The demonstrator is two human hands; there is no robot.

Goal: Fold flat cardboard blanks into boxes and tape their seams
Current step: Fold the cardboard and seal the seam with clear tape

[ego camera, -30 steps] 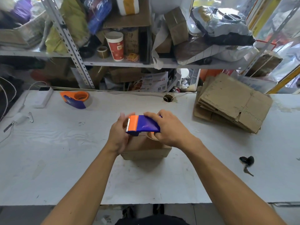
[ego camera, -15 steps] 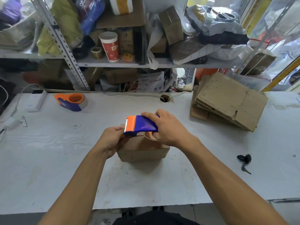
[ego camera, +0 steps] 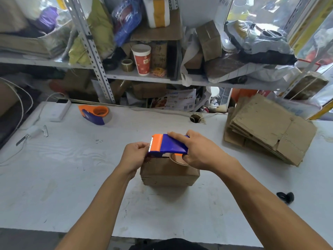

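Over box (ego camera: 169, 175): right hand (ego camera: 201, 152) grips dispenser (ego camera: 169, 144); left hand (ego camera: 134, 156) curled, pinch hidden.

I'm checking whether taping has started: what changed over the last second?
The left hand slid off the box's left side and now pinches at the toothed end of the tape dispenser. The right hand keeps gripping the dispenser over the cardboard box, which stayed put, as did the flat blanks.

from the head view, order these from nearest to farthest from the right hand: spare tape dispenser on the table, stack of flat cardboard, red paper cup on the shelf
From the right hand:
1. Stack of flat cardboard, to its right on the table.
2. Spare tape dispenser, far left near the table's back edge.
3. Red paper cup, up on the shelf behind.
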